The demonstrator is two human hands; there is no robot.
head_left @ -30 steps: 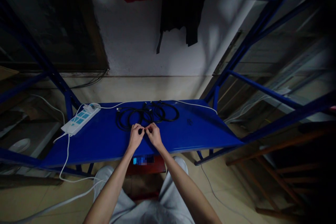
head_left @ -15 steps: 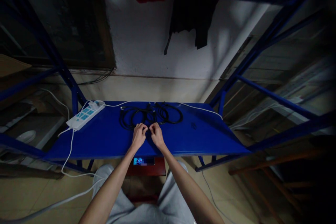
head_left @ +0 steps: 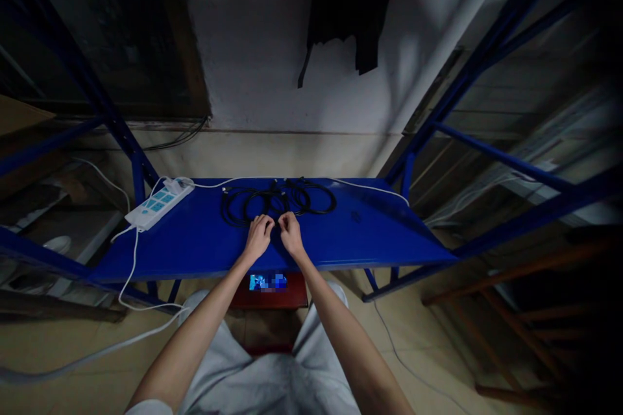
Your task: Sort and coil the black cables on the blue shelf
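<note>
Over the middle of a blue shelf [head_left: 370, 233], my left hand [head_left: 259, 233] and my right hand [head_left: 291, 231] face each other with a small gap between them. Thumb and fingers are pinched together on both. Whatever they hold, if anything, is too small and dark to make out. Just beyond my fingertips lie coiled black cables [head_left: 334, 200] in several overlapping loops, with small plugs at their ends. The nearest loops almost meet my fingers; I cannot tell whether they touch.
A white power strip [head_left: 154, 212] sits at the shelf's left end, and a white cord [head_left: 360, 185] runs along the back edge. Below the front edge, a lit phone [head_left: 267, 283] rests on a red stool [head_left: 292, 299]. Blue posts [head_left: 409, 168] frame both sides.
The whole view has shifted, so the shelf and hands appear slightly higher. Both hands stay pinched at the same spot by the cables. The phone's screen picture has changed.
</note>
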